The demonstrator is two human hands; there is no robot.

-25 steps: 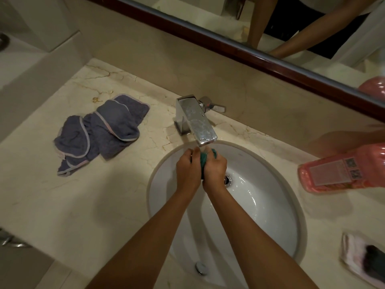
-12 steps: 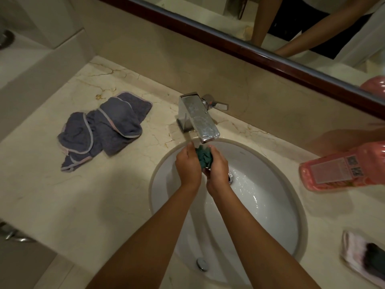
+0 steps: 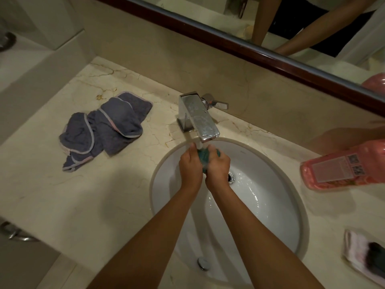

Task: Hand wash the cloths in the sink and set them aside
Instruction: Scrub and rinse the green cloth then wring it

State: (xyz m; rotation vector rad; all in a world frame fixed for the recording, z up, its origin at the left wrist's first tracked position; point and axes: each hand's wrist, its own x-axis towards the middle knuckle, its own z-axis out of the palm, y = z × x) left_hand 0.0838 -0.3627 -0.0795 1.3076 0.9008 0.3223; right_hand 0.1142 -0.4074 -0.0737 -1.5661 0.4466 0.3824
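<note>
A small teal cloth [image 3: 203, 158] is bunched between my two hands under the spout of the chrome faucet [image 3: 198, 119], over the white oval sink [image 3: 270, 205]. My left hand [image 3: 190, 165] grips its left side and my right hand [image 3: 217, 166] grips its right side, fingers curled round it. Most of the cloth is hidden by my hands. Water wets the basin around the drain [image 3: 231, 177]. A crumpled grey cloth [image 3: 104, 128] with pale edging lies on the marble counter [image 3: 73, 195] left of the sink.
A pink bottle [image 3: 343, 165] lies on its side on the counter right of the sink. A pale folded cloth with a dark patch [image 3: 364, 257] sits at the right front. A mirror [image 3: 270, 28] runs along the back wall.
My hands have kept working the teal cloth together under the spout, shifting slightly; more of the cloth shows between them than a second ago.
</note>
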